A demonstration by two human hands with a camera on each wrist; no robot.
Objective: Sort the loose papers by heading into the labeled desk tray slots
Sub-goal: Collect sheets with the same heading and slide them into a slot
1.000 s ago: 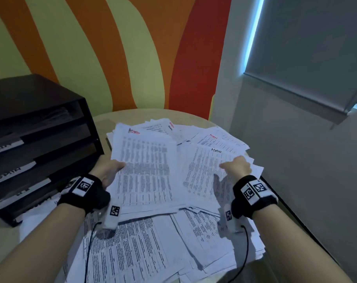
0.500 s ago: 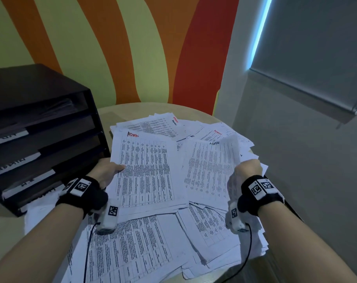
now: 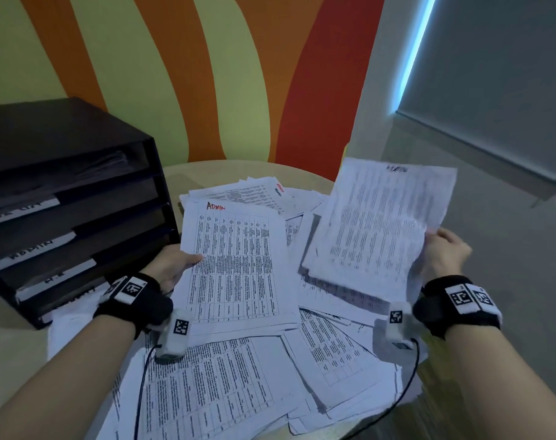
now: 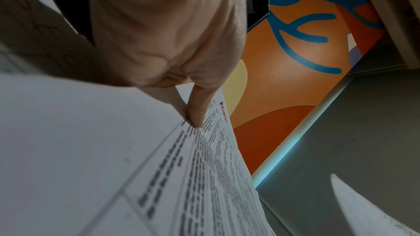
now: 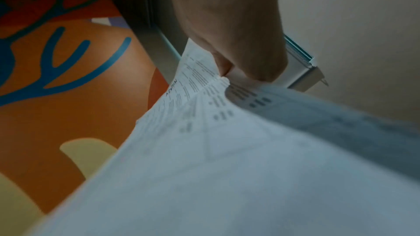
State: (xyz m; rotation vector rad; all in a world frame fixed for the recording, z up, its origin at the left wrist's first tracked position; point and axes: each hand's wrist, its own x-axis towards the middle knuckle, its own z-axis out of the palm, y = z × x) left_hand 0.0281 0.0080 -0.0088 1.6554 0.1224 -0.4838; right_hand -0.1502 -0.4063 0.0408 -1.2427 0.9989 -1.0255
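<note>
**Ana:** Right hand (image 3: 446,252) pinches the side edge of a sheet (image 3: 381,230) headed ADMIN in dark ink, lifted clear of the loose pile (image 3: 318,354) and well to the right of the desk tray (image 3: 73,217). What's the other one doing?

**Ben:** Left hand (image 3: 172,265) grips a second bundle (image 3: 238,265) by its left edge, thumb on top, fingers beneath. It is headed ADMIN in red and sits just right of the tray, low over the pile.

**Ana:** How will these handle?

**Ben:** Light and floppy, I'd judge. The right wrist view shows the sheet buckling at the pinch and sagging away from it. An edge grip will let the far corner droop and catch on a slot lip; holding nearer the middle of a long side, or squaring both lots together, should stiffen them.

**Ana:** And the tray?

**Ben:** Black, with stacked slots opening toward the pile and a white label strip (image 3: 38,249) on each shelf front. The top slot already holds some papers. The lower ones are too dark to judge. The labels read upside down from here, though one looks like ADMIN.
</note>
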